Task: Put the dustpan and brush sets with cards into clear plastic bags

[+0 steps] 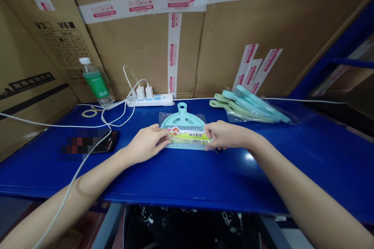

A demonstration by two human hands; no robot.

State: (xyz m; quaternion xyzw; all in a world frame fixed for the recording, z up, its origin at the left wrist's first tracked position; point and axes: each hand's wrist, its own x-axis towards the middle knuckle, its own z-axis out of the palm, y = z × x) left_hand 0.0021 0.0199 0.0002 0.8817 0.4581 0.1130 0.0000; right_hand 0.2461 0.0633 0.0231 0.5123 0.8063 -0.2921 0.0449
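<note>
The dustpan (183,120) in its clear wrapper (162,117) lies at the center of the frame on the worktop (181,179), directly between both hands. Its handle (182,107) points to the top of the frame, while its wide edge runs left to right. The left hand (163,140) pinches the left side near the label (189,135); the right hand (209,136) pinches the right side. Each grip is narrow, touching, neither nearer; whether fingers catch plastic alone, I cannot tell.

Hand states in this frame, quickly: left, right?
Left hand: closed, holding the wrapped dustpan by its left edge.
Right hand: closed, holding its right edge.
</note>
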